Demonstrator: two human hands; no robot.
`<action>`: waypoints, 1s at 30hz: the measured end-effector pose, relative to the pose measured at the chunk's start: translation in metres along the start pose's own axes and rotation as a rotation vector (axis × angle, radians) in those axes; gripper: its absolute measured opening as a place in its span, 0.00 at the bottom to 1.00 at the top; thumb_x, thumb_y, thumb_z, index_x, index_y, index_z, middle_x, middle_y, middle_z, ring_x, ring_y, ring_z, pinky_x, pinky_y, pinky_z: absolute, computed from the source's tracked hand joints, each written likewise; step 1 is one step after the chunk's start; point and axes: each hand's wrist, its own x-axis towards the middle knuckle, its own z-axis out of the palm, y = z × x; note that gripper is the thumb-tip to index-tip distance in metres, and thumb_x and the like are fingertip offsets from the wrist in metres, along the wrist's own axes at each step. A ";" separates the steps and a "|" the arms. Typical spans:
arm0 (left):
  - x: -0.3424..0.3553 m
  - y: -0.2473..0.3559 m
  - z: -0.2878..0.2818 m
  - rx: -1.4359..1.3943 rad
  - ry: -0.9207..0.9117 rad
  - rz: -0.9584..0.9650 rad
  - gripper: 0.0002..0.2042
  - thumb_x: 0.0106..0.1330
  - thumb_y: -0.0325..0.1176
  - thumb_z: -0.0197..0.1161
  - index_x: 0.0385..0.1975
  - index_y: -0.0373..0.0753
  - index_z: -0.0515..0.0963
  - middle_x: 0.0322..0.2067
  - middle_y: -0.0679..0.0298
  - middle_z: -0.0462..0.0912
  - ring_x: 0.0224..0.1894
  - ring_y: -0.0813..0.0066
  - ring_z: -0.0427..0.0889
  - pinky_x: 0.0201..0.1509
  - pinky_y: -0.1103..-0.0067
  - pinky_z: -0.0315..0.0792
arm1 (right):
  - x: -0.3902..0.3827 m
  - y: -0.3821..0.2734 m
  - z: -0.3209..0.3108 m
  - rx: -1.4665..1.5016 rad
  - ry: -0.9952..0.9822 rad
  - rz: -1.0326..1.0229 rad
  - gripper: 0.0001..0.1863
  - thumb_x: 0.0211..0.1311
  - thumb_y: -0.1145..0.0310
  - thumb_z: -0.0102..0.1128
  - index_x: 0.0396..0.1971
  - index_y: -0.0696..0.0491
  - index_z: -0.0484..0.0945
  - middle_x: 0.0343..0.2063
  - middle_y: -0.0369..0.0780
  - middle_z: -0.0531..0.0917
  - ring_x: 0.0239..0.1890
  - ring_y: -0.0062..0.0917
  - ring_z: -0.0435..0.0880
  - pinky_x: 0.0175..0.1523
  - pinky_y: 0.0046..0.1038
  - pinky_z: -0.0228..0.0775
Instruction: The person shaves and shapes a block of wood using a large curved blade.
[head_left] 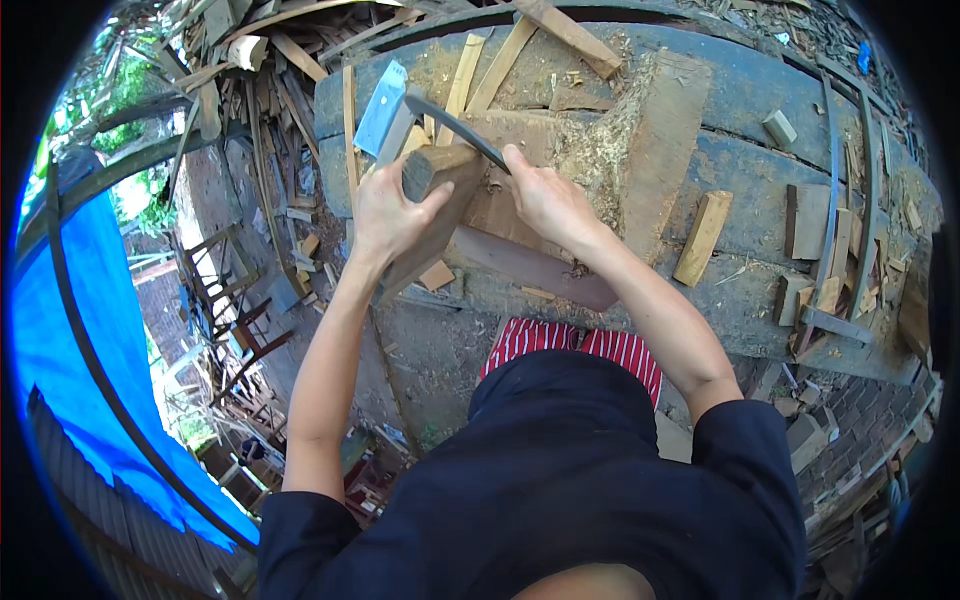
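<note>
My left hand (389,220) is wrapped round the upper end of a thick wooden block (452,212), thumb on one side, fingers on the other. The block stands tilted at the near left of the workbench (480,262). In my right hand (553,203) is the dark, slim arm of an L-shaped tool (450,122), gripped with the thumb along it. Its pale grey, flat arm slants down beside my left fingers; its exact kind I cannot make out. Behind it lies a light-blue box (381,108). Part of the block is hidden by my left hand.
Wood shavings (600,150) cover the bench's middle beside a wide board (668,140). A short yellowish block (703,238) lies to the right, with a frame saw (838,240) beyond. Scrap wood (275,75) is piled at the far left. A blue tarp (90,350) hangs left.
</note>
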 end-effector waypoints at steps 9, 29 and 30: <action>-0.003 -0.006 -0.001 -0.037 0.008 -0.003 0.20 0.53 0.38 0.71 0.42 0.32 0.83 0.32 0.48 0.87 0.36 0.54 0.87 0.43 0.69 0.79 | -0.006 -0.022 -0.013 0.000 -0.009 0.032 0.12 0.71 0.69 0.44 0.51 0.52 0.63 0.25 0.56 0.81 0.32 0.52 0.82 0.35 0.51 0.70; -0.004 -0.010 0.001 0.033 0.014 -0.011 0.20 0.53 0.39 0.71 0.41 0.31 0.83 0.31 0.47 0.86 0.35 0.54 0.87 0.41 0.69 0.79 | -0.006 -0.038 -0.022 -0.038 -0.117 0.047 0.11 0.72 0.70 0.45 0.50 0.53 0.62 0.28 0.53 0.82 0.34 0.54 0.82 0.35 0.51 0.70; -0.002 -0.010 -0.001 -0.054 0.027 -0.001 0.21 0.52 0.41 0.72 0.40 0.31 0.83 0.30 0.47 0.86 0.35 0.53 0.87 0.41 0.68 0.79 | -0.018 -0.050 -0.028 -0.040 -0.075 -0.021 0.11 0.71 0.70 0.44 0.50 0.54 0.62 0.28 0.54 0.82 0.34 0.54 0.83 0.37 0.51 0.70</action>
